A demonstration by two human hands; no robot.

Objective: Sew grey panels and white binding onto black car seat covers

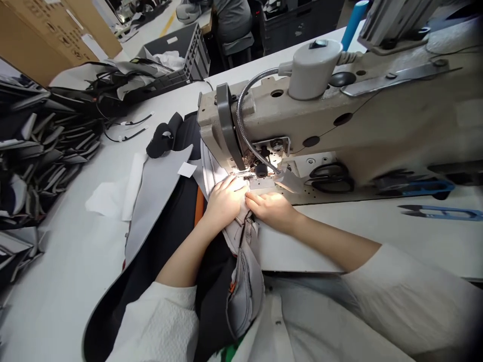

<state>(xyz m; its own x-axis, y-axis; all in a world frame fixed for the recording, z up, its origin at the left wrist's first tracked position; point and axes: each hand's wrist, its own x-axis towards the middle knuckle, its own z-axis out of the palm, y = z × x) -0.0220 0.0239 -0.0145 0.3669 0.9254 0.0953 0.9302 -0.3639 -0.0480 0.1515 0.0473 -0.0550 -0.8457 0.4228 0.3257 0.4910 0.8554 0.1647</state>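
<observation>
A grey and black padded fabric piece point(247, 296) lies partly under the needle area of a sewing machine point(320, 120) and hangs down towards my lap. My left hand point(226, 201) rests flat on the fabric just in front of the lit presser foot, fingers stretched forward. At the fabric's right edge, my right hand point(273, 208) has its fingertips pinched together on it, close to the left fingers. A white label point(186, 169) sits on the grey panel to the left. The needle itself is hard to make out in the glare.
Black-handled scissors point(331, 177) lie on the machine bed, with blue thread snips point(441, 212) farther right. Stacked fabric pieces point(49, 156) crowd the far left. Beyond the table are a grey crate point(196, 53), a cardboard box point(49, 40) and a seated person point(233, 22).
</observation>
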